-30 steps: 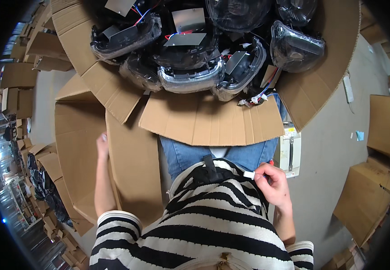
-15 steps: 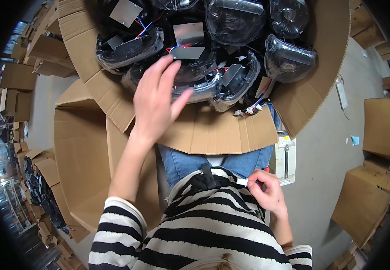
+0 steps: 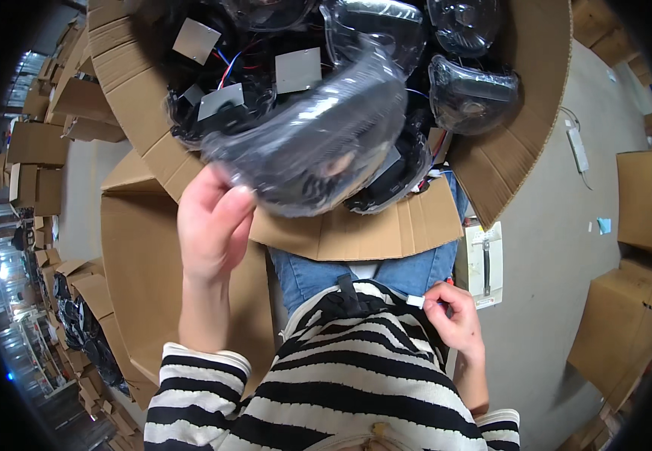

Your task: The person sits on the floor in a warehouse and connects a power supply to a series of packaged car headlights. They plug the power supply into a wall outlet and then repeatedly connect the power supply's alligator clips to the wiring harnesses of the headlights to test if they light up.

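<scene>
My left hand [image 3: 212, 222] grips a black headlamp housing with a clear curved lens [image 3: 318, 135], lifted and blurred above the big open cardboard box [image 3: 506, 150]. Several more lamp housings [image 3: 469, 90] with grey square plates and red and blue wires lie in that box. My right hand [image 3: 454, 316] stays low beside my striped shirt, pinching a small white piece [image 3: 415, 301] between thumb and fingers.
A second open cardboard box [image 3: 145, 286] stands at my left. A white flat pack with a tool [image 3: 484, 263] lies on the grey floor at my right. Stacked cartons [image 3: 627, 323] line the right side and far left. More dark lamps [image 3: 78, 323] sit at the lower left.
My left hand rose from my side, reached into the big box and has lifted one lamp housing toward me. My right hand has kept its place with the white piece.
</scene>
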Demonstrator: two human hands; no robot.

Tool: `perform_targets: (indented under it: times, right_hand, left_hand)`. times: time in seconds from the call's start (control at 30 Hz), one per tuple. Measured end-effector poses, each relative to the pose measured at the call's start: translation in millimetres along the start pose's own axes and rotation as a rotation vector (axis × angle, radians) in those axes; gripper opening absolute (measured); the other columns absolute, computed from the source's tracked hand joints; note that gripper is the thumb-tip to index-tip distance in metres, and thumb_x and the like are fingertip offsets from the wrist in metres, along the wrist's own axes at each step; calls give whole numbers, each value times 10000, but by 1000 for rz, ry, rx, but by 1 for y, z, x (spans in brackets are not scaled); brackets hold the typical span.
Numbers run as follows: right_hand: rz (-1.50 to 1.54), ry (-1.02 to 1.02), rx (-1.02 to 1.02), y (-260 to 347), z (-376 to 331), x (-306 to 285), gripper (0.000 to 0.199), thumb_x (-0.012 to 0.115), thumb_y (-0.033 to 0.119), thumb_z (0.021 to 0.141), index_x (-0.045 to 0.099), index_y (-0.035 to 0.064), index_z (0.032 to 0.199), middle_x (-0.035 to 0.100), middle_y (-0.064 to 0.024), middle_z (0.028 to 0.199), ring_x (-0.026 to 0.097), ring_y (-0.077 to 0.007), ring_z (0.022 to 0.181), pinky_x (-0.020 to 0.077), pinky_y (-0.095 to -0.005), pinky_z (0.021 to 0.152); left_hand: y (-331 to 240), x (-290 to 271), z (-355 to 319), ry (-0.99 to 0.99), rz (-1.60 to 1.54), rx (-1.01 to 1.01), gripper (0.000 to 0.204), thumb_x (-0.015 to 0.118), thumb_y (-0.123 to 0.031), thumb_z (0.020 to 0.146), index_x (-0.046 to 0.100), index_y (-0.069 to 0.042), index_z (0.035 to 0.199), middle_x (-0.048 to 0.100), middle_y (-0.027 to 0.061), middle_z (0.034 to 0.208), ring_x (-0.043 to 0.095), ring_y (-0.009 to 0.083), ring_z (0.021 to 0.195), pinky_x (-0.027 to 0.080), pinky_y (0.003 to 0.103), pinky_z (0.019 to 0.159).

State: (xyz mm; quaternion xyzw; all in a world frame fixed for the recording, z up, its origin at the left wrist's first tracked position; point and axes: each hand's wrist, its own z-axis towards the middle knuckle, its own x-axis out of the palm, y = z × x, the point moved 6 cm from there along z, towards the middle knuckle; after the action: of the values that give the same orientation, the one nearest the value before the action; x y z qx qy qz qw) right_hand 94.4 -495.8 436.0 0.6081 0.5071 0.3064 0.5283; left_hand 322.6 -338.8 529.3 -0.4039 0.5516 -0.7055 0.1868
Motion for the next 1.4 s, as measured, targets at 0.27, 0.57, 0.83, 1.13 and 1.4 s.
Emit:
perform_targets:
  times: [0.27,0.57,0.83,1.13,1.4]
  right_hand:
    - [-13,-5,13,-9,-3,-9,36,511,34,697,519,13,669,472,-24,583,375,-77,478,289,-213,434]
    - [-22,12,-1,-25,-4,-10,65,525,65,719,523,12,683,477,-27,565,362,-73,452,276,-223,414]
    - [5,69,27,-26,-2,-5,53,513,50,713,512,5,685,487,-31,581,372,-80,464,287,-221,423]
    - [-56,65,3,-23,1,-1,43,528,50,700,518,11,687,499,-67,583,428,-138,464,318,-247,426]
    - [-42,52,13,-34,-9,-3,38,528,43,690,515,10,676,503,-69,587,458,-165,482,339,-260,438]
  left_hand:
    - [-24,-1,-54,147,-139,468,362,489,-139,805,394,-5,1127,451,133,1116,419,292,1069,387,397,870]
    - [123,-57,-82,-506,-664,-262,385,421,-272,856,383,-48,1167,417,108,1202,401,215,1100,303,397,951]
    - [126,-118,-162,-796,344,-461,249,504,-206,821,463,-26,987,499,77,970,478,171,948,398,315,816]
    - [143,79,-63,680,1692,175,475,651,-325,593,524,3,913,495,96,945,458,242,948,293,385,923]
    - [147,44,-90,1063,1890,313,328,502,-139,647,540,53,910,502,98,891,458,204,880,317,347,890]
